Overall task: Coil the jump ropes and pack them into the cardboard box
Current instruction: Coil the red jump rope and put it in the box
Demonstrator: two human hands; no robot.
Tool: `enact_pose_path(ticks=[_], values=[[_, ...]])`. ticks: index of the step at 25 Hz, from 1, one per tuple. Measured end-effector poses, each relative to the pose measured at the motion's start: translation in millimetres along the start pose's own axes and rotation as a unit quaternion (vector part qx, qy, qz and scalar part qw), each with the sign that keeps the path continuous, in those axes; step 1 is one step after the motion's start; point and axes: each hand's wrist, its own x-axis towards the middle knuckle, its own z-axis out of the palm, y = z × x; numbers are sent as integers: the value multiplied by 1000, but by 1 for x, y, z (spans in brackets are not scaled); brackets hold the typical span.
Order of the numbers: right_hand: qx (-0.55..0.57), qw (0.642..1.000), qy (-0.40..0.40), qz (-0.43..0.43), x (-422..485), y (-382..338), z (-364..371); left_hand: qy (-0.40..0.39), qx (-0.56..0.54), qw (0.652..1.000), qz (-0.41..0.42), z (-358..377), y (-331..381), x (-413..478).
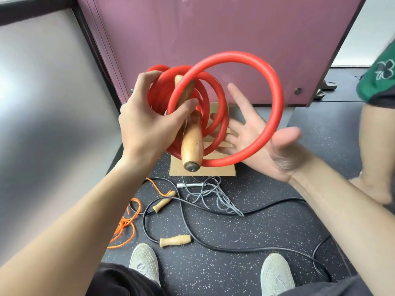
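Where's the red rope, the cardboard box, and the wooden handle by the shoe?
red rope (277,92): head view, on its big outer loop.
cardboard box (213,170): head view, on its near edge.
wooden handle (175,240): head view, on its middle.

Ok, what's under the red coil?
The cardboard box on the floor sits below the coil, which the left hand holds. Only its edges show; the coil and right hand cover whatever is inside.

Single head-worn wide-angle view, angled forward and down, close over the left hand (145,122) gripping the red rope (277,99), right hand (263,142) just beside the grip, box (213,170) behind it, floor (256,231) and shoes (144,259) well below, forearms (64,231) running up from the bottom corners
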Motion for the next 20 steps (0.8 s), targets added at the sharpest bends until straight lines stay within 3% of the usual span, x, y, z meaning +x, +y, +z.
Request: enact_pose_path(ticks=[3,6,8,12,17,20], values=[[-10,993,114,-17,9,8,-2,-67,-95,993,-6,0,1,-4],[50,995,87,0,11,13,1,-147,-232,961,-32,1,7,-13],[33,994,104,7,8,9,4,-169,-282,942,-65,-1,5,-14],[-40,976,211,-31,9,5,9,-201,-292,930,-99,-1,-8,-11],[44,961,267,-63,12,6,11,-316,-318,889,-89,-1,-22,-4],[66,962,260,-43,13,9,10,-263,-328,903,-88,5,-16,-11]])
